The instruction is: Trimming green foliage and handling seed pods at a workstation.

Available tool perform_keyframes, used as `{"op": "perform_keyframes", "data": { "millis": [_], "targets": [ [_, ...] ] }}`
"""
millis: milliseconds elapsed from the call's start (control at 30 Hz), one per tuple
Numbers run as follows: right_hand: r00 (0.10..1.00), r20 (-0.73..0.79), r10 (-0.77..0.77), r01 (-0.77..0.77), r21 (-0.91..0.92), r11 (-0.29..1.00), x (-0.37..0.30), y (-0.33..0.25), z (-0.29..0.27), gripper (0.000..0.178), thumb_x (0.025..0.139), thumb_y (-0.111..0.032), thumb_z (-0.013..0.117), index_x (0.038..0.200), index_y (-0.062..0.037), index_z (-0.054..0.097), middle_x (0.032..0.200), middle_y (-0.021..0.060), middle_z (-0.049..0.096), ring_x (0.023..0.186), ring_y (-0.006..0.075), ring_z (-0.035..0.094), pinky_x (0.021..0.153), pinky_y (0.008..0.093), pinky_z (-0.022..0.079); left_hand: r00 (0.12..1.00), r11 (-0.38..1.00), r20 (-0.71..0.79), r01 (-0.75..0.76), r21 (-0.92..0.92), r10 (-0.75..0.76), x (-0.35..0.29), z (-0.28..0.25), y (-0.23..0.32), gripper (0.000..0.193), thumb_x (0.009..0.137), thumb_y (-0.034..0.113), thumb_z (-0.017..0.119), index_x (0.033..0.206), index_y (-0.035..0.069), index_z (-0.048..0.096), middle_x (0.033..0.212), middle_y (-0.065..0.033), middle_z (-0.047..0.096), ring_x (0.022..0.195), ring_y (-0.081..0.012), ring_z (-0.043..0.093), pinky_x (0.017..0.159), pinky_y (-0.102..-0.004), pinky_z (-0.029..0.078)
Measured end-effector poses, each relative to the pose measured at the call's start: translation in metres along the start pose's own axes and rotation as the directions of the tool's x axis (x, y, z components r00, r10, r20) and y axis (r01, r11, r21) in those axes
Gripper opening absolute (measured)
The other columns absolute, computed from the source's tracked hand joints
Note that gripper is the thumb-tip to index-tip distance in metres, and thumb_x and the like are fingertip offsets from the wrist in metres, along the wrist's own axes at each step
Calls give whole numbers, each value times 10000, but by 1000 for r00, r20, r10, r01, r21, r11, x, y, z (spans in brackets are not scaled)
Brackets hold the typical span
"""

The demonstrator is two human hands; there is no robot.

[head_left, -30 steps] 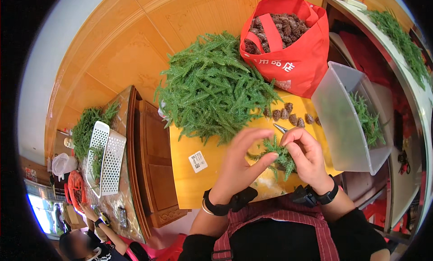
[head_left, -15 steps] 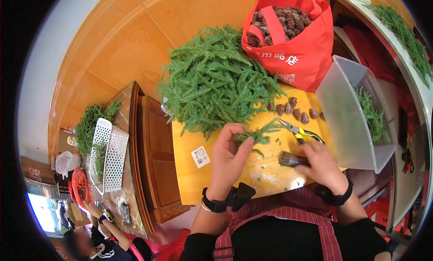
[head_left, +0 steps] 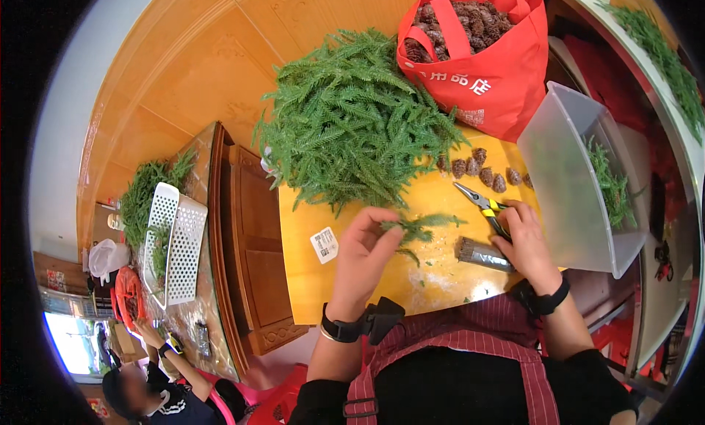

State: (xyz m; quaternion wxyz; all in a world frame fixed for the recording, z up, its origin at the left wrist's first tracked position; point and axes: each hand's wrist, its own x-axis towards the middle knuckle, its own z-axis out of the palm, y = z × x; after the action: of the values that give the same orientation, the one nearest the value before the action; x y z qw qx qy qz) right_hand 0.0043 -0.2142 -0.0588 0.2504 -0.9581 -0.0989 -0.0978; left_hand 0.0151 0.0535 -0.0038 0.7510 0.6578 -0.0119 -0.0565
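My left hand (head_left: 365,250) pinches an artificial pine sprig (head_left: 422,227) between thumb and fingers, above the yellow tabletop (head_left: 308,282). Its green tips point to the right. At the right, my right hand (head_left: 530,245) has its fingers around the handles of pliers (head_left: 481,202) with yellow and black grips. The pliers still lie on the table, jaws toward the far left. Just below them rests a bundle of thin dark sticks or wires (head_left: 482,254) in a clear wrap. A large heap of green pine sprigs (head_left: 352,124) covers the far left of the table.
Several pine cones (head_left: 486,177) lie beyond the pliers. A red bag (head_left: 485,80) full of cones stands behind them. A translucent bin (head_left: 565,182) with sprigs is at right. Far left, another person's hand (head_left: 150,333) works at a table with a white basket (head_left: 181,249).
My right hand has left the dark bundle and moved up onto the pliers' handles. My left hand keeps the sprig, turned slightly.
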Motion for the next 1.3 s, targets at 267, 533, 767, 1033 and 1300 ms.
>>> {"op": "perform_keyframes", "data": {
  "millis": [267,533,767,1033,1300],
  "targets": [
    [997,13,81,-82,133,988,10,0,-8,194,662,-104,616,768,19,512,886,144,480,855,304,482,759,362,408,1000,999,22,-7,-38,8,-2,10,-1,219,775,-36,619,984,7,570,934,-11,552,821,-70,512,699,-199,418],
    [800,599,40,-590,772,238,-4,-44,-59,333,804,-216,586,1044,11,547,860,93,637,665,90,528,630,217,426,980,976,-20,-195,96,198,5,19,-10,165,758,-42,625,910,8,582,930,-45,551,827,-94,525,701,-204,420],
    [766,626,-145,-573,767,289,-2,-61,-42,312,862,-173,541,1084,43,499,857,110,633,868,158,590,772,263,434,955,947,-95,-262,184,282,4,29,-9,162,735,-64,626,877,3,590,899,-61,568,826,-116,540,707,-212,426],
    [807,590,-24,-529,740,415,-1,-71,-38,156,870,-133,545,938,6,528,882,100,636,843,91,554,724,230,409,925,921,-81,-356,157,372,1,30,-13,188,735,-96,616,899,-23,560,962,-107,561,883,-144,539,780,-241,426],
    [846,532,33,-477,728,492,1,-68,-34,192,866,-161,553,952,9,527,881,46,629,719,52,470,678,202,376,922,917,-79,-363,162,379,0,30,-14,181,732,-102,614,882,-21,555,966,-115,560,879,-148,543,772,-246,436]
  ]
}}
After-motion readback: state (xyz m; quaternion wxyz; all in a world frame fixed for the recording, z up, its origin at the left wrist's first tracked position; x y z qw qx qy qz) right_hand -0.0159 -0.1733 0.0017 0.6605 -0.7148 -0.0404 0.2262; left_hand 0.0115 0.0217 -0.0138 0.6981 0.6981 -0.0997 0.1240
